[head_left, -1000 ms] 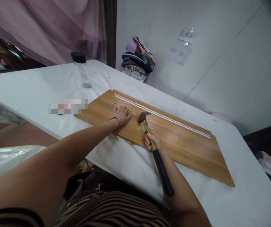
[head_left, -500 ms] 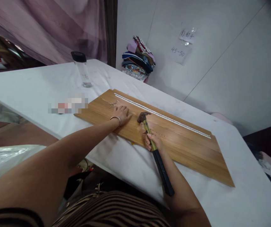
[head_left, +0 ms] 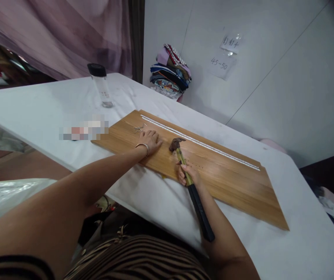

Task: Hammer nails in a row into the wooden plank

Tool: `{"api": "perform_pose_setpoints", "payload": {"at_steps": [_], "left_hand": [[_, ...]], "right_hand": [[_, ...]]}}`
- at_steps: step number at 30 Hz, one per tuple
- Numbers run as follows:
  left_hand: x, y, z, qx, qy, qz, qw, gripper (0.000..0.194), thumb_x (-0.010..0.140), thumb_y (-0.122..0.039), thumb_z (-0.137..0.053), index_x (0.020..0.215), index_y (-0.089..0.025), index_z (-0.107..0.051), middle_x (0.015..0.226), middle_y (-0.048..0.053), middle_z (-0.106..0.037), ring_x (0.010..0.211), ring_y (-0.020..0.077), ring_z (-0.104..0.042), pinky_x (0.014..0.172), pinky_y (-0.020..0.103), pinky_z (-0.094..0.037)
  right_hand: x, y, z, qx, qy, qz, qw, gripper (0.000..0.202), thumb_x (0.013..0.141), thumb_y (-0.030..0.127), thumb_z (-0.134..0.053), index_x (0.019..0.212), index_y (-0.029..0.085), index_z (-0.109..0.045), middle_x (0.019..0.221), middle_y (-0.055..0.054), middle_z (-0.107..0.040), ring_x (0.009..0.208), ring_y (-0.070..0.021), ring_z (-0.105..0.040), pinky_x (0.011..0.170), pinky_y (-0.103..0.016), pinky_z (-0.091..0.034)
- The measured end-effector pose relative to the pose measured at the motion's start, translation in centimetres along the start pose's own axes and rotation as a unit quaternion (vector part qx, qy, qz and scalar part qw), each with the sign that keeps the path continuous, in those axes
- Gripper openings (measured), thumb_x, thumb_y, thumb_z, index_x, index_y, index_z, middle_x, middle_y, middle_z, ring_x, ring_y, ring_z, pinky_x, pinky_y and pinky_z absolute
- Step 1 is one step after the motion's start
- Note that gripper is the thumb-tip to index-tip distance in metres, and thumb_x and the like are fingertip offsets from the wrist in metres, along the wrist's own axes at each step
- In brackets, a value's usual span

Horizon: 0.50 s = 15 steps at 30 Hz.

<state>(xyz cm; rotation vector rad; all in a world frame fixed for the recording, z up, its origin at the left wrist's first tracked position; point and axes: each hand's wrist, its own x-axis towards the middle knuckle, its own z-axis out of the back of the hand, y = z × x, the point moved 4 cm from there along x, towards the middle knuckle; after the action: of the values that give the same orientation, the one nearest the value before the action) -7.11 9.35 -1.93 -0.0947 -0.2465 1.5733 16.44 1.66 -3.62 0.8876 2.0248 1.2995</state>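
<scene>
A wooden board [head_left: 234,184] lies on the white-covered table. My left hand [head_left: 150,141] rests flat on its left part, fingers stretched out, a bracelet at the wrist. Just beyond those fingers is a small group of loose nails [head_left: 139,128]. In my right hand [head_left: 188,174] is a claw hammer [head_left: 194,194], gripped on the yellow part of its handle. The rusty head is over the board, and the black grip end points back along my forearm. Several small dark dots [head_left: 199,166] form a row beside the right hand. Two white measuring strips [head_left: 202,145] run along the far edge.
On the white tablecloth [head_left: 50,101] stands a clear bottle with a black lid [head_left: 100,85]. A blurred-out item [head_left: 82,128] lies left of the board. Folded clothes [head_left: 171,74] are stacked against the wall, which bears handwritten paper notes [head_left: 222,66]. A plastic bag [head_left: 6,198] is at lower left.
</scene>
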Motion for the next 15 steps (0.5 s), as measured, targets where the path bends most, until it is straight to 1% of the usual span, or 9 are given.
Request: {"api": "perform_pose_setpoints", "payload": {"at_steps": [7,15], "left_hand": [[0.07,0.11,-0.12,0.006,-0.004,0.002,1.000,0.048,0.102,-0.048,-0.043,0.132,-0.023,-0.070,0.155,0.015,-0.061,0.147,0.0329,-0.048,0.119,0.052,-0.035],[-0.05,0.03,-0.01,0.005,-0.001,0.000,1.000,0.049,0.102,-0.047,-0.041,0.131,-0.020,-0.071,0.156,0.016,-0.060,0.148,0.0341,-0.048,0.120,0.053,-0.034]], "right_hand": [[-0.09,0.05,-0.06,-0.006,-0.014,0.003,1.000,0.046,0.076,0.056,-0.080,0.100,0.020,-0.063,0.050,0.010,-0.052,0.032,-0.0087,-0.040,0.032,-0.021,-0.034],[-0.04,-0.07,0.08,0.000,-0.009,0.003,1.000,0.045,0.077,0.054,-0.080,0.101,0.020,-0.063,0.051,0.011,-0.051,0.032,-0.0083,-0.040,0.033,-0.021,-0.034]]}}
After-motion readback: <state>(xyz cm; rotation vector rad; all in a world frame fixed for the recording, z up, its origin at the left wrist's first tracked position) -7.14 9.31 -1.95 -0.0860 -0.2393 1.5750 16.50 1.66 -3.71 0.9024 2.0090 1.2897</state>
